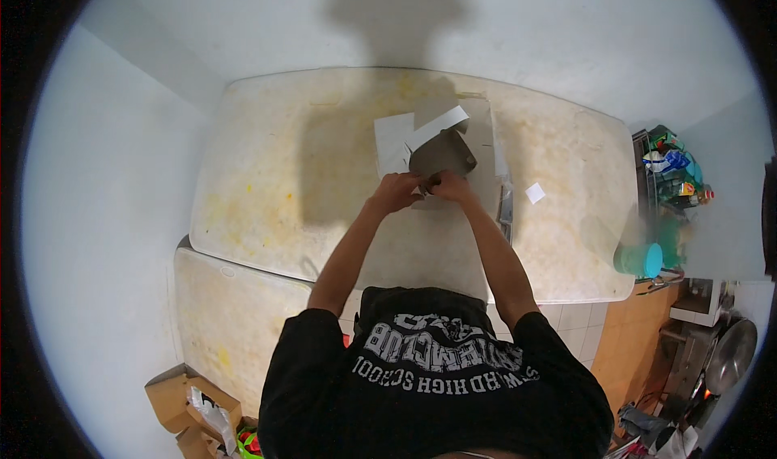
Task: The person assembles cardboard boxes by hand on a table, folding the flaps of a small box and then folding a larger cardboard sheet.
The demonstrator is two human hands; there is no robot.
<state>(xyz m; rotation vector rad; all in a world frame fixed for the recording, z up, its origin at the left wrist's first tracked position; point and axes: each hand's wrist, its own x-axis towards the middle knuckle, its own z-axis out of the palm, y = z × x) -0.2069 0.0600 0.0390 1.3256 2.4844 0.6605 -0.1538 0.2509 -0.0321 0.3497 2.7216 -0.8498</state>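
A small cardboard box [442, 155], grey-brown with a raised white flap [437, 129] on its far side, is in front of me on the table. My left hand [398, 192] is at its near left corner, fingers bent toward the edge. At the near edge, my right hand [450, 186] has its fingers curled in and pressed against the box. Both hands nearly meet there, and the fingertips are partly hidden. White paper or card sheets [392, 135] lie beyond and left of the box. Under the box there seems to be a larger pale flat board [481, 123].
The stained white table [259, 151] meets a second one [235, 297] at lower left. A small white card [536, 193] lies to the right. A turquoise-lidded container [647, 260] and a rack of packages [676, 167] stand at the right edge. An open carton [174, 394] sits lower left.
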